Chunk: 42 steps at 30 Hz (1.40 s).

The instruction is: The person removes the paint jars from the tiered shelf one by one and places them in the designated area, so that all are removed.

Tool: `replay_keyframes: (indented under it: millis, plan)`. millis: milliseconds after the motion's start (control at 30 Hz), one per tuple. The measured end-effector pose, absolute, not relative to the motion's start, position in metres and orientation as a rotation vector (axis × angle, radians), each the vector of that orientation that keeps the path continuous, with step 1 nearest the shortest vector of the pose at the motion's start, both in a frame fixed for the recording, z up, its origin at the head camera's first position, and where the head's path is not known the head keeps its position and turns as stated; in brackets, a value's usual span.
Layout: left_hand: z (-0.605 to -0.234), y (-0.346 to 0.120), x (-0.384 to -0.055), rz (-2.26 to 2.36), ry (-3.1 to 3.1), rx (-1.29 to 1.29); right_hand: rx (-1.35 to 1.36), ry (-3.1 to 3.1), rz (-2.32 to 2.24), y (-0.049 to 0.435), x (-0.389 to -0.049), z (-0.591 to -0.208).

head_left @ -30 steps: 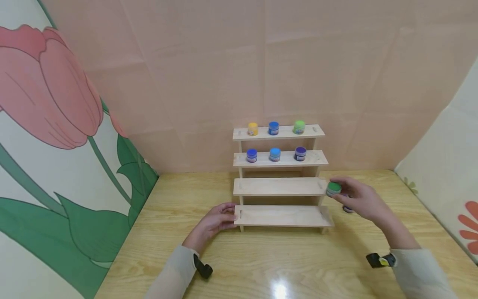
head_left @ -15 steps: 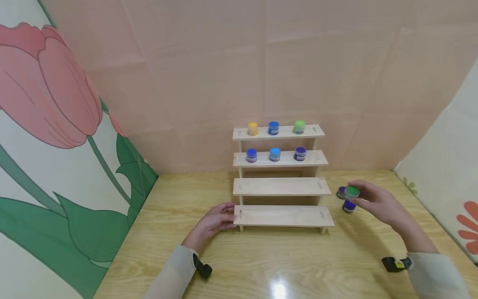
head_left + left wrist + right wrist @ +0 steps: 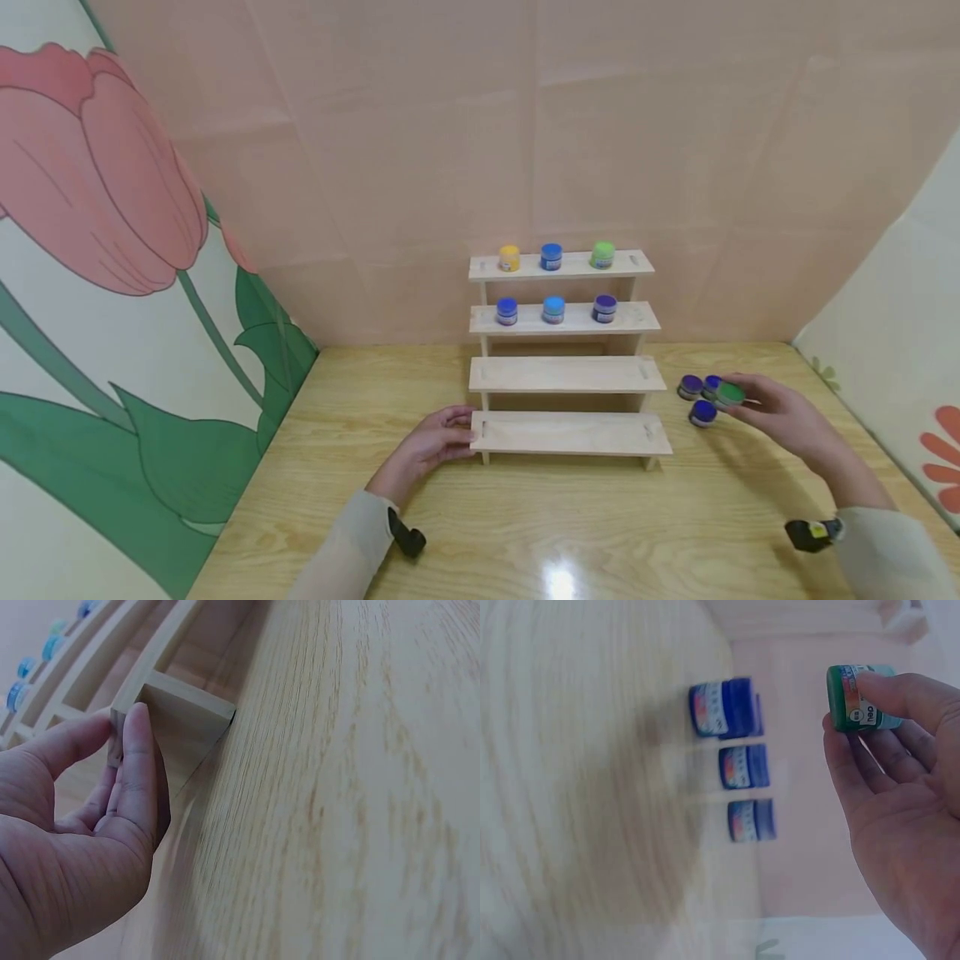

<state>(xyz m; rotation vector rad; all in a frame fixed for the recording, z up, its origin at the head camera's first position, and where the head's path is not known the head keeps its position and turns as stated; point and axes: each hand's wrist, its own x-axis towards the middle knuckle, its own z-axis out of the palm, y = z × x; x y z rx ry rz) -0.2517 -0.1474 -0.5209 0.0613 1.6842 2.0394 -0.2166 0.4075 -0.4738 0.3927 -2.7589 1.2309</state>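
My left hand (image 3: 431, 443) pinches the left end of the lowest board of a four-step wooden display shelf (image 3: 570, 433), thumb and fingers on the board's edge in the left wrist view. Right of the shelf, my right hand (image 3: 776, 415) holds a small green-lidded paint jar (image 3: 855, 697) between thumb and fingers, raised above the table. Close beside it on the table stand several blue and purple jars, among them a purple jar (image 3: 690, 387) and a blue jar (image 3: 702, 413). In the head view the green jar overlaps another blue jar (image 3: 712, 385) behind it.
On the top board stand a yellow jar (image 3: 509, 258), a blue jar (image 3: 551, 257) and a light green jar (image 3: 602, 255). The second board carries a dark blue jar (image 3: 507, 311), a light blue jar (image 3: 553, 310) and a purple jar (image 3: 604, 308). A pink cloth wall (image 3: 405, 183) rises behind.
My right hand has carried the green jar rightward, away from the shelf's third board and over to the loose jars. The left hand has stayed at the shelf.
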Motion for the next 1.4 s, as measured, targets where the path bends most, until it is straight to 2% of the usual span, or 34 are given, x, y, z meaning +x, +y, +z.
replay_keyframes:
  millis: [667,1400]
  plan:
    - [-0.524,-0.149,-0.255,2.031,1.691,0.071,0.328,-2.787,1.288,0.443,-0.234,-0.513]
    - [-0.524,-0.149,-0.254,2.028,1.696,0.067,0.34,-2.865,1.123,0.45,-0.254,-0.533]
